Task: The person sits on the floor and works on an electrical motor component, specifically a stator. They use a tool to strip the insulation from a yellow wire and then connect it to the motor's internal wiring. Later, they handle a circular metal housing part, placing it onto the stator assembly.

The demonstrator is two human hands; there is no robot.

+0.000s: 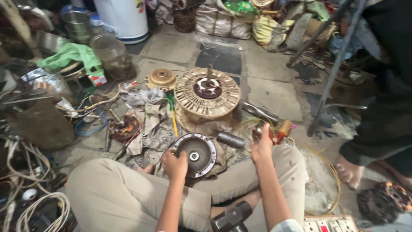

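1. My left hand [174, 165] grips the round grey motor end cover [195, 153] at its lower-left rim, fingers curled closed; the cover lies face-up at lower centre.
2. My right hand [262, 144] closes on a small red-handled tool [279, 131], right of centre.
3. The wound stator [207, 92] stands just above the cover.
4. The cover looks dull and greasy, with a central bearing hole.

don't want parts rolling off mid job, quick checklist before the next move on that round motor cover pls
1. Left hand grips the round metal cover at its rim: ok.
2. Right hand closed on a small part: what it holds, cannot tell.
3. Metal cylinder lies loose beside the cover: not ok.
4. Wound stator sits flat, apart from the cover: ok.
5. Hammer within reach by the knee: ok.
6. Another person's bare foot near the work: not ok.
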